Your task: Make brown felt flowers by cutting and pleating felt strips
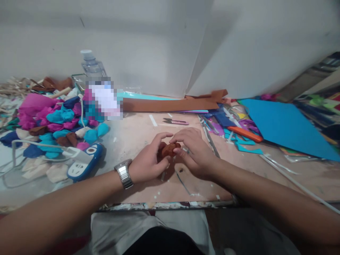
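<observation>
The brown piece (170, 150) sits between both hands just above the surface (138, 189), the fingers of the left hand (150, 159) and right hand (198, 152) curled narrowly around its sides. It looks light, soft and easily crushed, unlikely to slip, so a gentle pinch at opposite edges should suit it.

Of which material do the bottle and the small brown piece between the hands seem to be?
Bottle: probably clear, smooth plastic; its walls look see-through. Brown piece: matte and crumpled, perhaps paper or cloth; the blur leaves it open.
</observation>
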Demonstrator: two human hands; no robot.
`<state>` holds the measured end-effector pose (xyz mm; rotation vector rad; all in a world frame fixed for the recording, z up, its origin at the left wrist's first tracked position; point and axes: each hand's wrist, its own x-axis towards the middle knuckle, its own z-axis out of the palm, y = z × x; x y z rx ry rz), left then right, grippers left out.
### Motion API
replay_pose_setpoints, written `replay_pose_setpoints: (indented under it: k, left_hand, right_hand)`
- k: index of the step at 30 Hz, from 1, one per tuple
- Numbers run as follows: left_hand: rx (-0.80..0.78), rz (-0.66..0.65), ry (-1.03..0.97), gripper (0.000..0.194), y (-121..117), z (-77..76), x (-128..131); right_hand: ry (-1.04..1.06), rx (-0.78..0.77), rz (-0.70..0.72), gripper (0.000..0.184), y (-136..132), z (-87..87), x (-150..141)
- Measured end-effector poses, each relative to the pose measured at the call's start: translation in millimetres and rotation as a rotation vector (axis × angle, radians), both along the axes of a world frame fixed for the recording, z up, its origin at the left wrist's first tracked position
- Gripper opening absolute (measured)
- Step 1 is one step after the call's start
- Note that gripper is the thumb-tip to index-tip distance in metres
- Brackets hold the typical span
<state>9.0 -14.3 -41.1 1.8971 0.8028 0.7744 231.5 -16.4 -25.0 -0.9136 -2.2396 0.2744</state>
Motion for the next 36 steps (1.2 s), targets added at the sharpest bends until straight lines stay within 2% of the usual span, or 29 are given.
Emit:
replay_pose_setpoints:
  k: [7,18,24,29,33,36]
  left_hand:
    - [0.028,0.038,0.049,0.067,1.6,1.4,-0.2]
    - [0.174,0.089,0.177,0.055,4.4,0.5,-1.7]
    - [0.199,0.101,0.039,0.06,9.5,-3.6,-1.5]
    - [0.17,0.117,-0.059,0.05,8.5,-2.7,-2.3]
    - [0.119,0.073,-0.13,0.038,5.0,1.4,-2.3]
    - [0.057,0.01,-0.152,0.039,3.1,2.2,-1.6]
  right_hand:
    - [0.024,0.013,-0.035,0.021,0.5,-1.5,-0.5]
    - [0.042,0.027,-0.06,0.027,1.3,-1.3,-0.4]
    - [0.019,0.012,-0.068,0.032,2.4,-1.7,1.2]
    - [-0.061,-0.015,-0.065,0.029,4.1,-2.9,2.3]
    - [-0.094,-0.011,-0.053,0.025,3.8,-1.8,2.4]
    - [-0.094,-0.004,-0.042,0.026,3.2,-1.1,2.5]
